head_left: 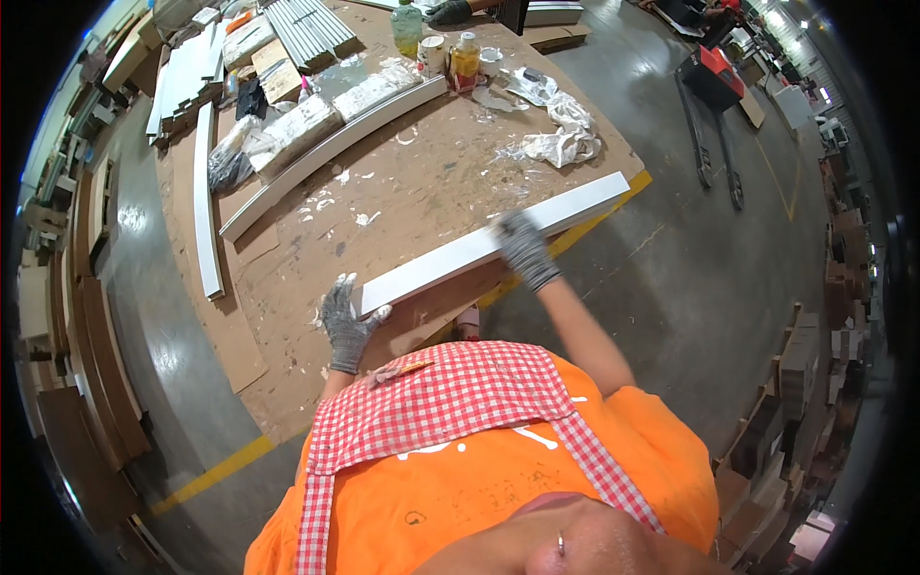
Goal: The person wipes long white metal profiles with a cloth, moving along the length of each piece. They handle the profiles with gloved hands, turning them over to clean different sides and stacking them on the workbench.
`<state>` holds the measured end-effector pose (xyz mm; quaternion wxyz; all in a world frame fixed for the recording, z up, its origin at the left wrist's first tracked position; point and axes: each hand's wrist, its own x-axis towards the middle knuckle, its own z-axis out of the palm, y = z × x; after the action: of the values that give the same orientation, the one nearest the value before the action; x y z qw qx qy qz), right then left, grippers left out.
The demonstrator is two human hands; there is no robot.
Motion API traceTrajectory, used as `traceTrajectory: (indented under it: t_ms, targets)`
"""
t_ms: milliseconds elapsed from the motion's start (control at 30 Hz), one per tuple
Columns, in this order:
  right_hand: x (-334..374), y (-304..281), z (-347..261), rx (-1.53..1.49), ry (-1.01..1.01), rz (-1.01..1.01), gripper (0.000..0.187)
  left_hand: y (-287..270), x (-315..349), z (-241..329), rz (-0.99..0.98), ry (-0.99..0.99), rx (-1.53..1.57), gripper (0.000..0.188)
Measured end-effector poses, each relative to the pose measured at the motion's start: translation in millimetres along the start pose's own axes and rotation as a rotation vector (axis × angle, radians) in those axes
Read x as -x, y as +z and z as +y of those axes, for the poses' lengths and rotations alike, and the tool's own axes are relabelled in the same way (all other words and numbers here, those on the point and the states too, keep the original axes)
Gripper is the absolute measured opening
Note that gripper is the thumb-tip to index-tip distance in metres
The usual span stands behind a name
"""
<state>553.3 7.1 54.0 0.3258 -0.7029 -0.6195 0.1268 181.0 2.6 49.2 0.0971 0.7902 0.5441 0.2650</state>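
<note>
1. The left hand (350,328), in a grey glove with white on the fingertips, is at the left end of a long white bar (422,272). Its thumb and fingers are apart, with the bar's end between them; whether they press on it, I cannot tell.
2. The right hand (526,251), gloved also, lies over the bar to the right of its middle. It is blurred, so I cannot tell how firmly its fingers hold.
3. This bar lies along the near edge of the work table (441,187), its right end close to the near right corner.
4. A second white bar (335,153) lies farther in, beside white-wrapped bundles (292,137). A third white bar (207,216) lies near the left edge.
5. Toward the far edge stand a greenish clear bottle (406,36), a bottle with yellow liquid (465,65) and a small white cup (490,63). Crumpled white sheeting (567,136) is near the right edge.
6. At the far edge, another person's dark-gloved hand (448,12) is partly visible.
</note>
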Motion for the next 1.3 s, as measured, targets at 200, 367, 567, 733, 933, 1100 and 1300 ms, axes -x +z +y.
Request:
traceTrajectory:
  t_ms: [200,367,567,733,933,1100,1300]
  targets:
    - [26.1,25.8,-49.8,0.034,-0.133,-0.146,0.016,25.9,0.4,8.0,-0.048,-0.066,-0.214,0.042]
    - [-21.6,-68.0,130.0,0.115,0.260,0.190,0.023,24.0,3.4,8.7,-0.022,-0.049,-0.325,0.033]
    - [-66.6,-185.9,247.3,0.258,0.282,0.527,0.015,28.8,1.2,11.2,0.026,-0.041,-0.346,0.030]
    - [-47.1,-104.6,171.6,0.250,0.115,0.120,0.016,22.2,2.8,14.2,-0.011,-0.101,-0.246,0.029]
    - [-42.6,-206.0,323.0,0.558,0.412,0.480,0.016,24.6,-3.1,10.7,-0.041,-0.128,-0.279,0.030]
    - [-24.4,-172.8,280.0,-0.122,0.452,0.672,0.025,2.8,-20.2,56.7,0.046,-0.003,-0.157,0.047]
    - [-12.1,-84.5,162.7,-0.483,0.437,0.884,0.017,29.5,-53.2,120.1,-0.321,0.168,-0.103,0.070]
